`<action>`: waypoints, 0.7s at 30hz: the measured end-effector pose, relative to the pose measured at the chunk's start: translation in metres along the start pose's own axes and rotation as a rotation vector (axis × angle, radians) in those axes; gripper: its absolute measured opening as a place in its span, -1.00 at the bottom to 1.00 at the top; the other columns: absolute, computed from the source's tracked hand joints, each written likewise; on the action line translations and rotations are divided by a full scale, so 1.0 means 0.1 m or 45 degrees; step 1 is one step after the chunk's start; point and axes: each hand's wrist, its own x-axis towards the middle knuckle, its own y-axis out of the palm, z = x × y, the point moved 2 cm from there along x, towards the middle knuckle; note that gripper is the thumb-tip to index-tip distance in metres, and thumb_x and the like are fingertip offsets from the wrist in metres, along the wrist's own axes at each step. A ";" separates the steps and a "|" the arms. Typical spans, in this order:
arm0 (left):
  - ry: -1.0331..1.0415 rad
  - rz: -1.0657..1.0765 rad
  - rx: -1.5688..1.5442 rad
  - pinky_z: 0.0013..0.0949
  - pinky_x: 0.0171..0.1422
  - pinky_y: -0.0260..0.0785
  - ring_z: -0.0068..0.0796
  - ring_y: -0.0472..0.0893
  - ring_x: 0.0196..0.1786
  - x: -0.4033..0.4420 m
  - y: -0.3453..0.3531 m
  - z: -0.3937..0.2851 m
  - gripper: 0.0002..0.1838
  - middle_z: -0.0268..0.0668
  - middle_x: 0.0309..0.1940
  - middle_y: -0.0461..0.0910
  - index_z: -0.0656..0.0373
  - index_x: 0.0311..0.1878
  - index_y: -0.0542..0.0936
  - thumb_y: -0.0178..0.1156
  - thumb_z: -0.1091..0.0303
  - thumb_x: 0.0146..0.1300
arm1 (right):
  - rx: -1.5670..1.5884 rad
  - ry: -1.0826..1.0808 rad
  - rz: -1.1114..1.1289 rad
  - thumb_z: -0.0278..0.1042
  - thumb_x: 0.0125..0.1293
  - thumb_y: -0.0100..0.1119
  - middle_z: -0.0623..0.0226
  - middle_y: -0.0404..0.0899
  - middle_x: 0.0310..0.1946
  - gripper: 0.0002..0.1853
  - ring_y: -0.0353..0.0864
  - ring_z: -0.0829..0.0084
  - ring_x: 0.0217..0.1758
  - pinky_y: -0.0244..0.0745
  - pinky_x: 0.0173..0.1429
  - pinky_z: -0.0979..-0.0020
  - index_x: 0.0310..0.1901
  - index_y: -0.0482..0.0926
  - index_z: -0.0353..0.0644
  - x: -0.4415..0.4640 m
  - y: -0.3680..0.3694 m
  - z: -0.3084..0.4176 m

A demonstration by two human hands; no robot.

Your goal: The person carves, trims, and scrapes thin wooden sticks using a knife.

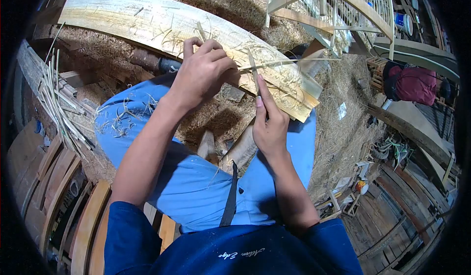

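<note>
My left hand (208, 71) is closed on a thin bamboo strip (289, 62), which sticks out to the right past its fingers. In my right hand (271, 125) is a knife (253, 68), its narrow blade pointing up and away from me. The blade crosses the strip just right of my left fingers; whether it cuts in cannot be made out. Beneath both hands, a long pale wooden board (108, 11) slants across, its near end by my right knee. Curled shavings (282, 78) lie on the board around the blade.
A bundle of thin strips (61, 98) lies at the left. A cage of thin bars (338, 5) stands at the upper right. Farther right are a dark red bag (416, 86) and a small can (361, 186). Shavings cover the ground, and curved wood pieces (93, 221) lie lower left.
</note>
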 end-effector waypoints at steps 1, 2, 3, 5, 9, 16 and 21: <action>0.002 0.001 0.008 -0.03 0.41 0.12 -0.47 0.61 0.17 0.00 0.00 0.00 -0.84 -0.50 -0.20 0.70 -0.06 -0.14 0.76 0.34 0.28 0.21 | 0.001 0.000 0.001 -0.56 0.61 0.00 -0.06 0.66 0.34 -0.49 0.68 0.10 0.41 0.49 0.44 0.25 0.54 0.47 -0.19 0.00 0.01 -0.01; 0.001 0.002 0.008 -0.03 0.41 0.12 -0.47 0.61 0.17 0.00 0.00 0.00 -0.84 -0.50 -0.20 0.70 -0.06 -0.14 0.76 0.34 0.28 0.21 | -0.027 -0.074 -0.028 -0.58 0.59 0.01 -0.08 0.66 0.32 -0.46 0.73 -0.01 0.29 0.58 0.30 0.18 0.55 0.46 -0.13 0.01 0.01 -0.03; -0.004 -0.014 0.020 0.00 0.40 0.12 -0.46 0.60 0.16 0.00 0.00 -0.01 -0.85 -0.50 -0.19 0.70 -0.07 -0.15 0.76 0.35 0.27 0.21 | -0.055 -0.147 -0.056 -0.60 0.57 0.03 -0.09 0.66 0.29 -0.42 0.77 -0.12 0.17 0.66 0.15 0.11 0.57 0.44 -0.06 0.01 0.01 -0.05; -0.009 -0.030 0.031 0.02 0.39 0.12 -0.45 0.60 0.15 0.01 -0.01 -0.02 -0.85 -0.50 -0.19 0.69 -0.08 -0.15 0.76 0.36 0.26 0.21 | -0.065 -0.185 -0.062 -0.60 0.57 0.02 -0.09 0.65 0.30 -0.42 0.77 -0.12 0.17 0.66 0.15 0.11 0.57 0.43 -0.06 0.02 0.02 -0.07; -0.080 0.005 -0.003 0.06 0.35 0.12 -0.42 0.59 0.15 0.01 -0.01 -0.02 -0.87 -0.50 -0.19 0.67 -0.10 -0.15 0.76 0.39 0.27 0.23 | -0.003 0.014 -0.019 -0.58 0.59 0.01 -0.17 0.68 0.26 -0.47 0.74 0.04 0.32 0.55 0.35 0.24 0.54 0.48 -0.10 0.00 0.01 0.04; -0.076 -0.062 -0.070 0.09 0.31 0.13 -0.37 0.57 0.14 -0.01 0.04 -0.02 -0.80 -0.51 -0.18 0.66 -0.13 -0.11 0.76 0.44 0.29 0.18 | -0.082 0.023 -0.042 -0.63 0.58 -0.01 -0.25 0.67 0.22 -0.40 0.72 -0.15 0.27 0.59 0.30 0.15 0.59 0.40 -0.05 -0.03 0.10 0.03; -0.080 -0.084 -0.104 0.10 0.29 0.15 -0.36 0.57 0.13 -0.01 0.02 -0.03 -0.80 -0.52 -0.19 0.67 -0.13 -0.13 0.77 0.47 0.29 0.15 | -0.171 -0.120 -0.036 -0.71 0.47 0.02 -0.29 0.70 0.09 -0.28 0.73 -0.29 0.07 0.63 0.05 -0.07 0.64 0.31 -0.04 0.02 0.09 0.02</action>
